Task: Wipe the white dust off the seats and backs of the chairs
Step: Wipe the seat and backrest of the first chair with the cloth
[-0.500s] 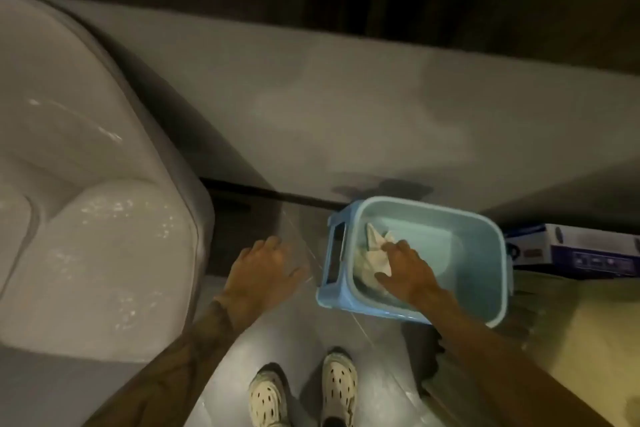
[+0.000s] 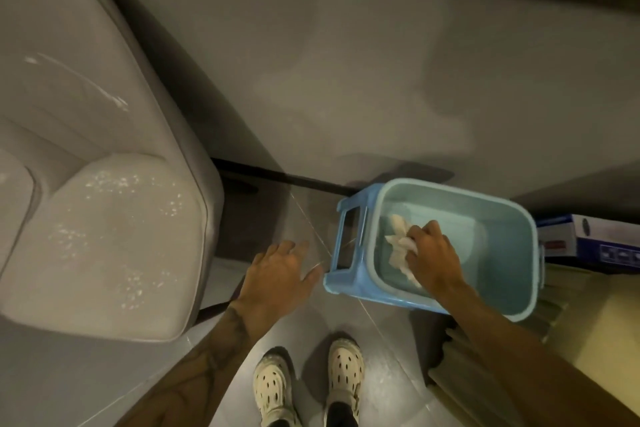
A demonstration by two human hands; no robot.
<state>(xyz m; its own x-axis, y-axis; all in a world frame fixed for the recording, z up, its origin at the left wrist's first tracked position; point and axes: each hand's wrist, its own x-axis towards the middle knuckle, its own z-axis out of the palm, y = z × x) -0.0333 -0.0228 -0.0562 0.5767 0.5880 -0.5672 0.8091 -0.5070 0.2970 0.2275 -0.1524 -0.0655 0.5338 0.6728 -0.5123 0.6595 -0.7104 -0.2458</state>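
Gripping a cloth (image 2: 398,243), right hand (image 2: 434,255) sits in basin (image 2: 506,270); box (image 2: 606,239) print illegible.

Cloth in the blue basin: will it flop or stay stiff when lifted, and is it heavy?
Probably floppy: the cloth is crumpled into folds where the right hand grips it. Likely heavier than it looks, and drippy, since it lies low in the basin, which seems to hold water. Not fragile, I'd guess.

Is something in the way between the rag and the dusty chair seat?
Only the wall of the blue tub, which the rag must be lifted over, and the left hand held over the floor between tub and seat.
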